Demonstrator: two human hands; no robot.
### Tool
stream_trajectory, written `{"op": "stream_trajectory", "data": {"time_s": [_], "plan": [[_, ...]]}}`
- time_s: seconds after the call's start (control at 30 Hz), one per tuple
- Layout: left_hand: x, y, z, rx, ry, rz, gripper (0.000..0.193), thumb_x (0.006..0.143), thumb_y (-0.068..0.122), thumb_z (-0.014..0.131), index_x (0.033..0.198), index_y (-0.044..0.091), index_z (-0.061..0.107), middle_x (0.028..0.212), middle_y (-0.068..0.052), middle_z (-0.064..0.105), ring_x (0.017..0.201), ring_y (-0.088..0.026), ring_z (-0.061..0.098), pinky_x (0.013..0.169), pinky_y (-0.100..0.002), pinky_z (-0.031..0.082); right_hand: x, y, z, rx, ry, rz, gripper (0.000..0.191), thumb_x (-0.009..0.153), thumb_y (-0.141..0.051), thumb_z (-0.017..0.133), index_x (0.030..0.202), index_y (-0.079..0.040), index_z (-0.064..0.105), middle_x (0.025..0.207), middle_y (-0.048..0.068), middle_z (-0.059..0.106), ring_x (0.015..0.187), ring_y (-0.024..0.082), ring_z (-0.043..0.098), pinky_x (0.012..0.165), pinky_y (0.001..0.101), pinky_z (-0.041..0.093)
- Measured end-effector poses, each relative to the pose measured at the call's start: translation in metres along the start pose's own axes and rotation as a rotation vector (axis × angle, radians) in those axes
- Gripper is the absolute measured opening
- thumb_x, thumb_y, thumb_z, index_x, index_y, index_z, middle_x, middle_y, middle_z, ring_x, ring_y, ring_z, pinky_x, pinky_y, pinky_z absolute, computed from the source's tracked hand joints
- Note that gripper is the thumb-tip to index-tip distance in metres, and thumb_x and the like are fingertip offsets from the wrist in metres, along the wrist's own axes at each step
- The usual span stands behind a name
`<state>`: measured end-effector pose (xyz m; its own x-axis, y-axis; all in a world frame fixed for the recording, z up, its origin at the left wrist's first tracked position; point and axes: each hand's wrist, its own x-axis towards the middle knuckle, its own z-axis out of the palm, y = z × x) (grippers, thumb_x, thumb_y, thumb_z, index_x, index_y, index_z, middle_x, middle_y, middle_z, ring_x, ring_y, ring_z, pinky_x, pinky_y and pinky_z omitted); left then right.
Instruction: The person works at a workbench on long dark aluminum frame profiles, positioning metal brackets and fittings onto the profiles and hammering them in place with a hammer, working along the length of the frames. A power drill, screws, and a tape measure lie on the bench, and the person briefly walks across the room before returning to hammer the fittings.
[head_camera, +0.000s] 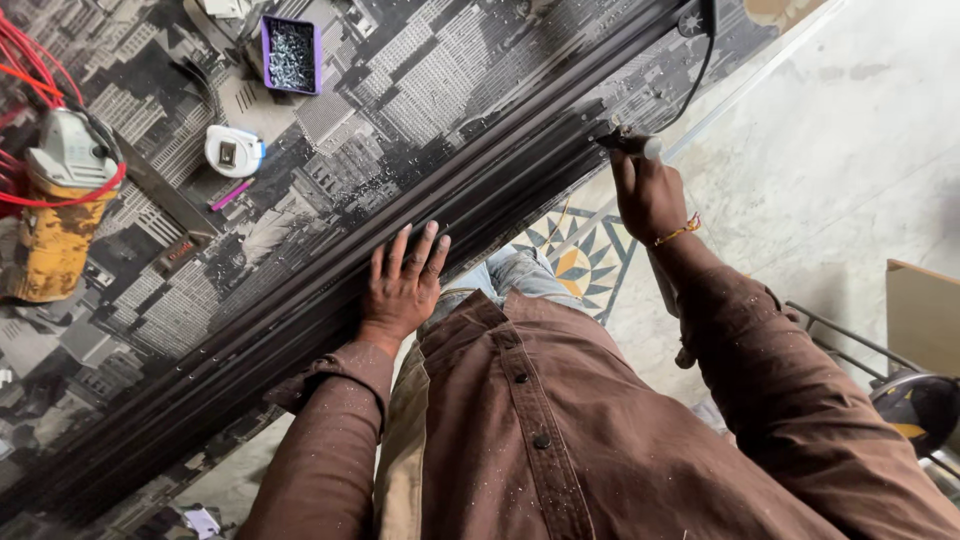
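My left hand lies flat with fingers spread on a long dark metal channel profile that runs diagonally along the edge of the patterned table. My right hand is closed around the handle of a power tool whose tip meets the profile further along. A black cable runs from the tool up over the table. Metal shavings are scattered around the profile.
A purple tray of screws, a white tape measure, a pink marker, a yellow power tool with red cord and a square ruler lie on the table. A dark metal frame and a brown board stand at right on the floor.
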<state>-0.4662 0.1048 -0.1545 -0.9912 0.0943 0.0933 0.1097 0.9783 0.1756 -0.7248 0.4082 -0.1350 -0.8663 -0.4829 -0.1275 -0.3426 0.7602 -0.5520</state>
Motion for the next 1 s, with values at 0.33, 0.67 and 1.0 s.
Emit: {"op": "stream_trajectory", "data": {"time_s": [0.33,0.67,1.0], "plan": [[-0.004,-0.005,0.004,-0.022,-0.012,-0.025,0.069,0.101,0.022,0.061,0.163,0.020,0.031,0.169,-0.003,0.029,0.143,-0.034,0.047,0.105,-0.054,0.045,0.015,-0.026,-0.004,-0.140,-0.100,0.001,0.022,0.107,-0.024,0.061,0.124,-0.009,0.063,0.095,0.019,0.074,0.082,0.045,0.069,0.070,0.0527,0.054],[-0.009,-0.007,0.007,0.008,-0.015,-0.015,0.071,0.103,0.022,0.062,0.165,0.019,0.029,0.171,-0.004,0.029,0.141,-0.033,0.049,0.105,-0.051,0.046,0.030,-0.017,-0.019,-0.180,-0.274,0.064,0.031,0.106,-0.029,0.059,0.125,-0.004,0.061,0.091,0.022,0.072,0.079,0.043,0.070,0.067,0.0502,0.056],[-0.004,-0.009,0.001,-0.014,-0.007,-0.011,0.067,0.102,0.024,0.059,0.164,0.019,0.033,0.170,-0.004,0.031,0.140,-0.033,0.050,0.105,-0.053,0.046,0.006,-0.046,0.030,0.017,0.037,0.354,0.031,0.107,-0.034,0.057,0.127,-0.010,0.062,0.098,0.023,0.073,0.090,0.049,0.067,0.076,0.0549,0.052]]}}
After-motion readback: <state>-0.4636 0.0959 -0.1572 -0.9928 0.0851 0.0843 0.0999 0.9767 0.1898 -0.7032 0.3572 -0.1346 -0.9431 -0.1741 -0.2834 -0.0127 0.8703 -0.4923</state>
